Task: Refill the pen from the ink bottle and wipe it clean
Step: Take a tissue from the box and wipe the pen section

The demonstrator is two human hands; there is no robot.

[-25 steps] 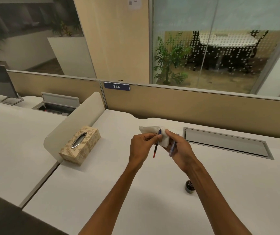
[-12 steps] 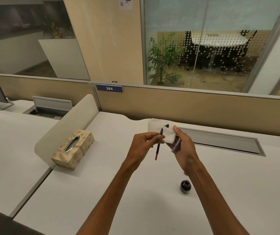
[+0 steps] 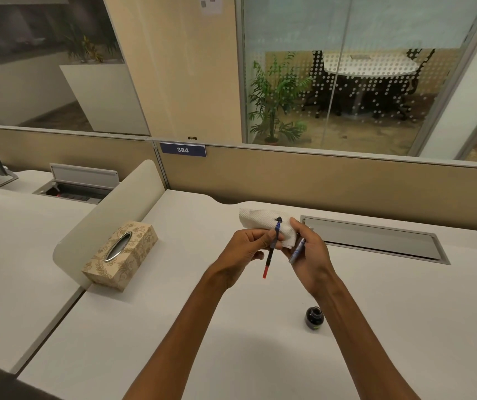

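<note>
My left hand [image 3: 247,249] pinches a thin pen insert [image 3: 270,254], dark along its length with a red lower end, held nearly upright above the desk. Its inky tip touches a white paper tissue [image 3: 260,222] that has a dark blot on it. My right hand [image 3: 308,254] grips that tissue with thumb and forefinger and also holds the blue pen barrel [image 3: 297,250] against the palm. The small dark ink bottle [image 3: 314,318] stands open on the white desk [image 3: 174,327], below my right wrist.
A patterned tissue box [image 3: 122,255] sits at the desk's left by a curved divider [image 3: 107,223]. A grey cable flap [image 3: 375,241] is set into the desk behind my hands. A beige partition [image 3: 318,180] runs along the back edge.
The tissue has unfolded from around the pen tip, and a dark ink blot now shows on it. Both hands stayed together and shifted slightly; the view tilted, bringing the ink bottle fully into sight.
</note>
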